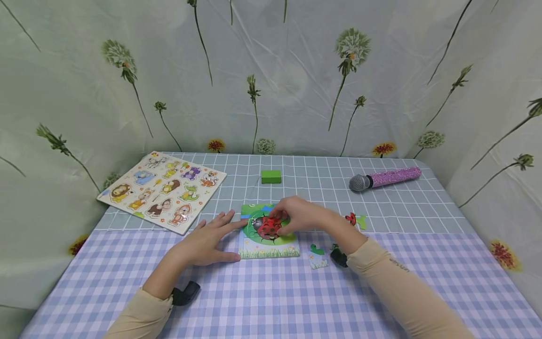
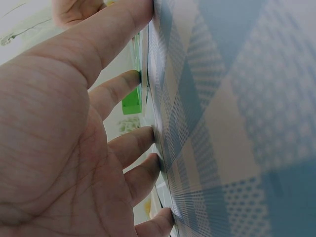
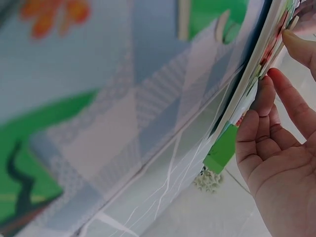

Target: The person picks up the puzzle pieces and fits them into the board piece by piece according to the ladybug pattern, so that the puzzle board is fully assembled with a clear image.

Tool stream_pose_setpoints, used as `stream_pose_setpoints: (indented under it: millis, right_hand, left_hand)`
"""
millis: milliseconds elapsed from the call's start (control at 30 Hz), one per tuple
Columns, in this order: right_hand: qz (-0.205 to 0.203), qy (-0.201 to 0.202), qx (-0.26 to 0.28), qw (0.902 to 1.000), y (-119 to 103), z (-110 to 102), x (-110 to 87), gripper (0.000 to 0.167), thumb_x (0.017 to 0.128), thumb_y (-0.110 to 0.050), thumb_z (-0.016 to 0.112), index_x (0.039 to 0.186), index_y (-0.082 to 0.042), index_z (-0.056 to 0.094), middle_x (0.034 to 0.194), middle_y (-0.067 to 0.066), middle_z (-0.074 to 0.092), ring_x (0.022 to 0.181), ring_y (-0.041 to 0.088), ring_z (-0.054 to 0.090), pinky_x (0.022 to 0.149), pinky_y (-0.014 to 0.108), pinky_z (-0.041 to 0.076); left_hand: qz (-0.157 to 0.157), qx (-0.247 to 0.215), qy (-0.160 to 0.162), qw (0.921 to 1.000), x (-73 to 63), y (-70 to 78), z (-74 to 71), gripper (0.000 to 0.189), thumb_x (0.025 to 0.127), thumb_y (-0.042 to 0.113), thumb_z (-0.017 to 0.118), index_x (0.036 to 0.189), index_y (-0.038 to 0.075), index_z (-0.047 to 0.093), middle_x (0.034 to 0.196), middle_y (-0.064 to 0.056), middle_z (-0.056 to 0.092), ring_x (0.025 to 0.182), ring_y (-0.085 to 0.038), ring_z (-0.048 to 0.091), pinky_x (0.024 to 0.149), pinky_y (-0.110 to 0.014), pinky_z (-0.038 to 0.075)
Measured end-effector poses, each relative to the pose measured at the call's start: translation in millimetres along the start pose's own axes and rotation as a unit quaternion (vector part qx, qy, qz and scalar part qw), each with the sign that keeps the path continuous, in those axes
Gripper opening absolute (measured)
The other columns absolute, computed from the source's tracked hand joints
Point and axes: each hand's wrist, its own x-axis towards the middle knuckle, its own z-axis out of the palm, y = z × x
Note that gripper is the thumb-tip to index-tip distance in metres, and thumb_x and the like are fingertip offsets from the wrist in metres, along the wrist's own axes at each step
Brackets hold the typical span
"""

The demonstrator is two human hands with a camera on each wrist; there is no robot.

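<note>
A square ladybug jigsaw puzzle [image 1: 254, 245] lies at the middle of the table. My right hand [image 1: 295, 214] is over its upper right, thumb and bent fingers pinching a puzzle piece [image 3: 291, 30] against the picture. That piece is mostly hidden by the fingers in the head view. At the puzzle's left side, my left hand [image 1: 208, 241] rests with fingers spread, its index finger on the left edge and its thumb at the lower left corner. Loose to the right lie a pale blue piece with green [image 1: 318, 259] and a red and green piece [image 1: 361, 221].
Behind the puzzle sits a green block [image 1: 271, 177]. A wooden animal puzzle board [image 1: 186, 221] lies at the back left, and a pink glittery microphone [image 1: 387, 178] at the back right. Another loose piece [image 1: 335, 246] is partly covered by the right wrist.
</note>
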Motion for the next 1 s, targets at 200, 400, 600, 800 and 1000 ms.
stream_pose_setpoints:
  millis: [200, 400, 600, 800, 1000]
  right_hand:
    - [-0.006, -0.005, 0.006, 1.0, -2.5, 4.3, 2.2, 0.042, 0.089, -0.02, 0.088, 0.127, -0.006, 0.077, 0.111, 0.001, 0.075, 0.098, 0.009, 0.064, 0.088, 0.022, 0.056]
    - [0.0, -0.008, 0.006, 1.0, -6.3, 5.1, 2.4, 0.042, 0.089, -0.02, 0.088, 0.127, -0.006, 0.077, 0.109, 0.0, 0.074, 0.096, 0.008, 0.062, 0.085, 0.021, 0.055]
    - [0.008, -0.008, 0.008, 0.9999, -8.3, 5.0, 2.4, 0.043, 0.089, -0.02, 0.089, 0.127, -0.006, 0.077, 0.108, -0.001, 0.073, 0.095, 0.009, 0.061, 0.084, 0.02, 0.054]
    - [0.01, -0.007, 0.021, 0.9997, -9.5, 4.5, 2.0, 0.043, 0.088, -0.02, 0.089, 0.127, -0.006, 0.077, 0.107, 0.0, 0.073, 0.094, 0.009, 0.061, 0.083, 0.02, 0.054]
    - [0.013, -0.007, 0.032, 0.9994, -8.6, 4.6, 2.0, 0.043, 0.088, -0.021, 0.09, 0.127, -0.007, 0.078, 0.108, -0.001, 0.073, 0.094, 0.009, 0.061, 0.083, 0.021, 0.054]
  left_hand:
    - [0.014, -0.011, 0.01, 0.9998, -0.7, -1.4, 1.4, 0.089, 0.09, 0.06, 0.08, 0.166, 0.034, 0.042, 0.177, -0.021, 0.026, 0.163, -0.052, 0.024, 0.12, -0.087, 0.016]
    - [0.005, -0.004, 0.004, 1.0, -0.8, 0.5, -0.6, 0.089, 0.091, 0.059, 0.08, 0.167, 0.033, 0.041, 0.178, -0.019, 0.025, 0.164, -0.05, 0.023, 0.122, -0.085, 0.016]
    - [-0.001, 0.004, 0.001, 1.0, 0.0, 0.0, -0.3, 0.09, 0.091, 0.06, 0.08, 0.167, 0.033, 0.04, 0.178, -0.018, 0.025, 0.164, -0.049, 0.023, 0.122, -0.085, 0.017]
    - [-0.001, 0.002, 0.001, 1.0, -0.5, 0.2, -0.5, 0.09, 0.091, 0.059, 0.081, 0.167, 0.033, 0.041, 0.178, -0.019, 0.025, 0.164, -0.049, 0.023, 0.122, -0.085, 0.016]
    - [0.0, 0.001, 0.001, 1.0, 0.3, -0.9, 0.4, 0.089, 0.091, 0.058, 0.08, 0.167, 0.033, 0.041, 0.178, -0.019, 0.025, 0.164, -0.049, 0.023, 0.122, -0.085, 0.016]
